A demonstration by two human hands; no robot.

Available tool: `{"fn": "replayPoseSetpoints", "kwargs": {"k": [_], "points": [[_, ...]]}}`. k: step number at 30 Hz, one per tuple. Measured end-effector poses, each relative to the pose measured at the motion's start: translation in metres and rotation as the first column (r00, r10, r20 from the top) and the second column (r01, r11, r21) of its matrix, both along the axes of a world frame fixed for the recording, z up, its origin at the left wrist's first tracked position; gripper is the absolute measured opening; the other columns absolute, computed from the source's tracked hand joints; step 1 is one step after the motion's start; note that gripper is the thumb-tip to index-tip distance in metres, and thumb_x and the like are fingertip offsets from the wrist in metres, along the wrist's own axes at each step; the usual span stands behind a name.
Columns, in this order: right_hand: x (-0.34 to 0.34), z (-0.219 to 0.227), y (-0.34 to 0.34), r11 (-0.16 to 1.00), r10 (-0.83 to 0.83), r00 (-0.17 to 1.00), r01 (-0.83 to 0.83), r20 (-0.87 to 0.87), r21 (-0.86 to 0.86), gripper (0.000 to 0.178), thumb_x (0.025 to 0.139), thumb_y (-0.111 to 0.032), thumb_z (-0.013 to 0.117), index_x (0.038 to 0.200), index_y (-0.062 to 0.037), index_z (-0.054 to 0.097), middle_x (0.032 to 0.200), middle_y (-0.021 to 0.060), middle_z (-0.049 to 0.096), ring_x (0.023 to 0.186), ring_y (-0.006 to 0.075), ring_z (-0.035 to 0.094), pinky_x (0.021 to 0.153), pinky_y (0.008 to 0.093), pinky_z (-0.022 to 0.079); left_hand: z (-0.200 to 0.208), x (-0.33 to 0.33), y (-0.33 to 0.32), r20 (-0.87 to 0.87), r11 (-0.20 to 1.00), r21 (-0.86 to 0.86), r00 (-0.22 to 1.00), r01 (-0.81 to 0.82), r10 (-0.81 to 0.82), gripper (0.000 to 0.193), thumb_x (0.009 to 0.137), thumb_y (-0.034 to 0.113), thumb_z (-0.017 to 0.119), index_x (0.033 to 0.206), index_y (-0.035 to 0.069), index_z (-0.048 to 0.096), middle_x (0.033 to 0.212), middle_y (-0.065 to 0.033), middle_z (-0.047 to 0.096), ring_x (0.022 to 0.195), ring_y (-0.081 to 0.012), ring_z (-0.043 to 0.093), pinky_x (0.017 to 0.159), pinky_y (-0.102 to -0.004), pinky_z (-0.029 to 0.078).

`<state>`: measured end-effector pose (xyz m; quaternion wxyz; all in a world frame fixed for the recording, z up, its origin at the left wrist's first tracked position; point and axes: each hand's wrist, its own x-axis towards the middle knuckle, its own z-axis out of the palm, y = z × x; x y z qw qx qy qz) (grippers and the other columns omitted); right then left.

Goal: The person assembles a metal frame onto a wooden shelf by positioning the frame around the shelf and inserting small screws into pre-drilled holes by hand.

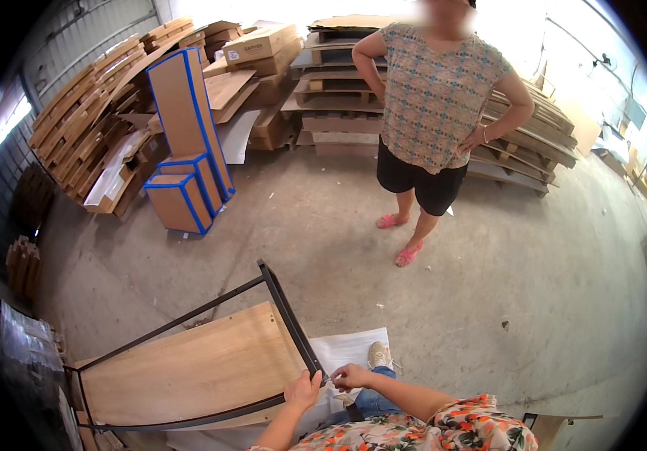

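A black metal frame (291, 319) lies in front of me, with a light wooden panel (196, 364) inside its bars. My left hand (303, 391) is closed on the frame near its close right corner, thumb pointing up along the bar. Just right of that corner is my right hand (350, 377), its fingers pinched together. Whatever they hold, if anything, is too small to make out. White sheeting (350, 347) is spread under the corner, beside my shoe (379, 355).
Another person (444, 98) stands across the concrete floor, hands on hips. Cardboard cartons edged with blue tape (184, 120) stand at the left back. Stacked pallets (338, 98) and piles of flat boards (98, 113) line the back. Plastic-wrapped material (27, 338) is at far left.
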<state>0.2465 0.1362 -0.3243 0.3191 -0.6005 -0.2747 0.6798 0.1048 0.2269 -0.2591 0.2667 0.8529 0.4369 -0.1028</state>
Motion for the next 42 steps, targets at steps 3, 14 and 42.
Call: {"fn": "replayPoseSetpoints", "kwargs": {"k": [3, 14, 42], "points": [[-0.003, 0.002, 0.016, 0.987, -0.089, 0.996, 0.086, 0.013, 0.138, 0.026, 0.075, -0.009, 0.049, 0.101, -0.0015, 0.050, 0.073, 0.0073, 0.059, 0.063, 0.0134, 0.058, 0.057, 0.0250, 0.048, 0.001, -0.004, -0.002, -0.024, 1.000, -0.001, 1.000, 0.004, -0.004, 0.047, 0.080, 0.049, 0.031, 0.085, 0.006, 0.049, 0.075, -0.0209, 0.057, 0.072, -0.0383, 0.054, 0.064, -0.0455, 0.042], [-0.038, 0.043, -0.022, 0.753, -0.446, 0.876, 0.257, 0.183, 0.606, 0.036, 0.078, -0.018, 0.052, 0.110, -0.0038, 0.044, 0.096, 0.0071, 0.054, 0.083, 0.0134, 0.052, 0.070, 0.0264, 0.042, -0.016, -0.012, -0.004, 0.113, 0.996, -0.087, 0.993, -0.007, 0.017, 0.051, 0.080, 0.051, 0.028, 0.093, 0.006, 0.047, 0.080, -0.0232, 0.055, 0.076, -0.0396, 0.052, 0.066, -0.0472, 0.041], [-0.060, 0.036, -0.067, 0.937, -0.221, 0.925, 0.289, -0.308, 0.198, 0.032, 0.077, -0.021, 0.039, 0.098, -0.0025, 0.056, 0.115, 0.0107, 0.043, 0.093, 0.0179, 0.046, 0.079, 0.0264, 0.036, -0.007, -0.033, -0.019, 0.032, 0.997, 0.077, 0.999, 0.031, -0.033, 0.040, 0.081, 0.043, 0.036, 0.077, 0.004, 0.045, 0.062, -0.0226, 0.054, 0.063, -0.0397, 0.052, 0.056, -0.0462, 0.040]]}}
